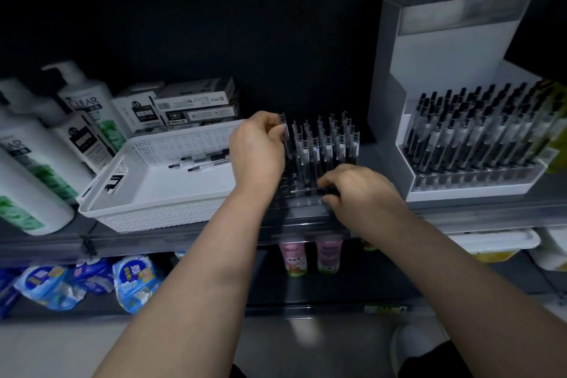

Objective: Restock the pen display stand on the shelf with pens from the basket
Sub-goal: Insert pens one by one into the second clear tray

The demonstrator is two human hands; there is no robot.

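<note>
Head view looks down at a dark shelf [460,215] with both bare forearms reaching in from below. At the right stands a white display [429,49], tall-backed, its stepped rows packed with black-capped pens. At the left, white bottles [27,163] with green labels crowd together, one of them with a pump top.

Just right of the bottles sits a white perforated basket [159,212], its front hanging slightly over the shelf edge. Behind its far wall lies a stack of boxes [196,104]. A clear stand [303,205] stands between the basket and the white display, close beside the basket. Its rear rows hold upright pens [328,144], while its front holes on the left are open.

The left hand [257,150] is raised at the stand's left side, fingers curled, thumb and fingertips pinching the top of one pen [287,138]. That pen is nearly upright at the left end of the filled rows; whether its tip is seated in a hole is hidden by the hand. The right hand [365,193] is lower, at the stand's front. Its fingers curl over the front tier with the thumb beneath, gripping it.

A few loose pens [202,161] lie flat at the far end of the basket. Below the shelf, blue pouches [135,282] and two pink cups [310,258] sit on a lower level.
</note>
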